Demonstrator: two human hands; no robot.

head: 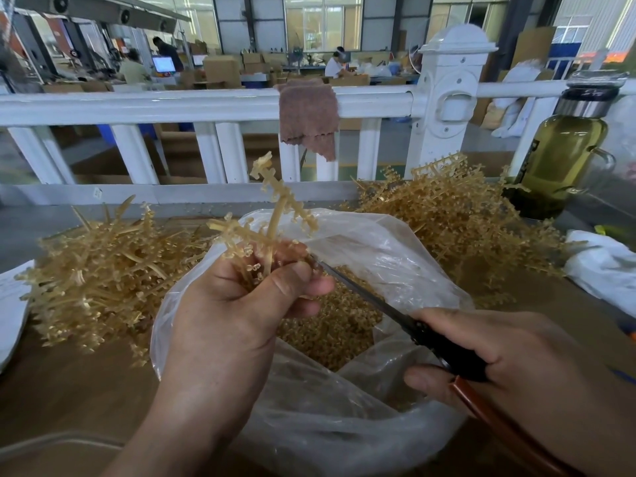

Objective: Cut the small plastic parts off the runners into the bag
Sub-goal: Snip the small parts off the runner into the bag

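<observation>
Thickly, runners (103, 270) litter the table (69, 383) beside white railing (206, 105).

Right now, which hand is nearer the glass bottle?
Right. The right hand, gripping scissors, is in front of the bottle; the left hand holds runners over the bag, farther left.

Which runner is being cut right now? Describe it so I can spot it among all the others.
Find the clear bag in the middle of the table, between two piles of tan runners. Over its left rim the left hand grips one runner. Unlike the piled ones, it sticks up in the air, with the scissors in the right hand pointing at its base.
</observation>
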